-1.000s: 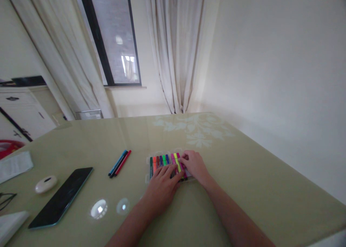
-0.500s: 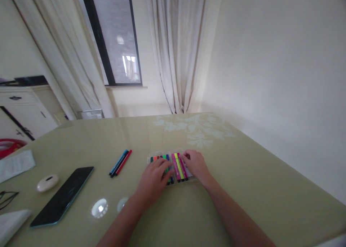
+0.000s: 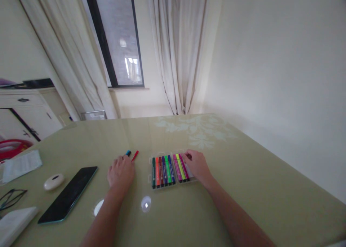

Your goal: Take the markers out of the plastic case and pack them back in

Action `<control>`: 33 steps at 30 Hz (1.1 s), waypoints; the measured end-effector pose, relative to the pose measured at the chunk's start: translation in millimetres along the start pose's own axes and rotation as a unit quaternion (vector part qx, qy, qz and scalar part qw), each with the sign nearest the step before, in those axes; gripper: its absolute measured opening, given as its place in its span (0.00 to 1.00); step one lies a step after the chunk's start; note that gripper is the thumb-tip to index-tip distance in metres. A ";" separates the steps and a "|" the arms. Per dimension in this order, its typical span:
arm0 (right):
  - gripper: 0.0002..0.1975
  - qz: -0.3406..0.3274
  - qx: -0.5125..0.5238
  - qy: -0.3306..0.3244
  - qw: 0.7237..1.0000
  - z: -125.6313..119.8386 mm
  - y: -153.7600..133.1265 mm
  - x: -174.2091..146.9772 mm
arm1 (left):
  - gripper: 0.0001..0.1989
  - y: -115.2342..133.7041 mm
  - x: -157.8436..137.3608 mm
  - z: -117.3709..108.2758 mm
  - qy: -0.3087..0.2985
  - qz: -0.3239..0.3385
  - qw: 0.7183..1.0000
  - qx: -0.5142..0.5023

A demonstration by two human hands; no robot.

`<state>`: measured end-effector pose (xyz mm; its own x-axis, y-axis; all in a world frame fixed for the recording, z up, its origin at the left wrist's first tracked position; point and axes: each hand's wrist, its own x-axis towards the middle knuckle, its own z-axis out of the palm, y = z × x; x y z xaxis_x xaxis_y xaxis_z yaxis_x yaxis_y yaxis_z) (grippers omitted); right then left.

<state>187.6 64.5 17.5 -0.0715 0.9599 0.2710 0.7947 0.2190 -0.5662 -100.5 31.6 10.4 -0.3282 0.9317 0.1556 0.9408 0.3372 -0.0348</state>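
A clear plastic marker case [image 3: 150, 178] lies spread on the table. Its left half holds several markers [image 3: 163, 171] in green, orange, brown, blue and purple. In the right half are two magenta markers with a yellow marker [image 3: 180, 167] between them. My right hand [image 3: 196, 164] rests on the right half with curled fingers, the tips by the cap of the outer magenta marker. Left of the case, my left hand [image 3: 121, 170] bends over three loose markers; its fingertips are hidden. Above it show the end of a red marker [image 3: 135, 155] and a blue and black pair [image 3: 128, 153].
A tablet or large phone [image 3: 69, 194], a white oval object [image 3: 53, 182], eyeglasses [image 3: 12, 198] and a white box-like object [image 3: 16, 223] lie at the left. Behind them is a pale sheet [image 3: 23, 166]. The table [image 3: 243, 196] meets a wall at the right.
My left hand has left the case and moved left onto the loose markers. The red marker now sits a little apart from the other two. My right hand has stayed put.
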 end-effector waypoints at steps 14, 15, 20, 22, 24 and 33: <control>0.18 -0.072 0.148 -0.048 0.985 10.7 -14.2 -10.8 | 0.09 42.6 -15.7 2.2 0.067 0.130 0.895 -0.421; 0.17 -0.072 0.202 -0.066 0.975 11.2 -16.5 -11.4 | 0.09 51.2 -21.6 -0.2 0.058 0.149 0.865 -0.475; 0.15 -0.019 0.428 -0.123 0.895 15.0 -24.6 -11.8 | 0.07 80.9 -48.1 -6.4 0.054 0.221 0.798 -0.558; 0.15 0.007 0.464 -0.123 0.877 16.8 -25.2 -11.0 | 0.06 82.8 -51.4 -6.0 0.057 0.219 0.792 -0.567; 0.16 0.027 0.494 -0.123 0.860 17.9 -25.1 -10.1 | 0.06 81.9 -51.8 -5.6 0.054 0.223 0.788 -0.572; 0.16 0.041 0.561 -0.118 0.819 13.1 -27.5 -10.0 | 0.03 81.8 -54.1 -7.5 0.122 0.276 0.794 -0.527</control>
<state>158.6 51.1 20.2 -0.2656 0.9574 0.1131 -0.2407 0.0477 -0.9694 -5.1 7.8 6.6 0.0639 0.8014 0.5948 0.5258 -0.5336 0.6625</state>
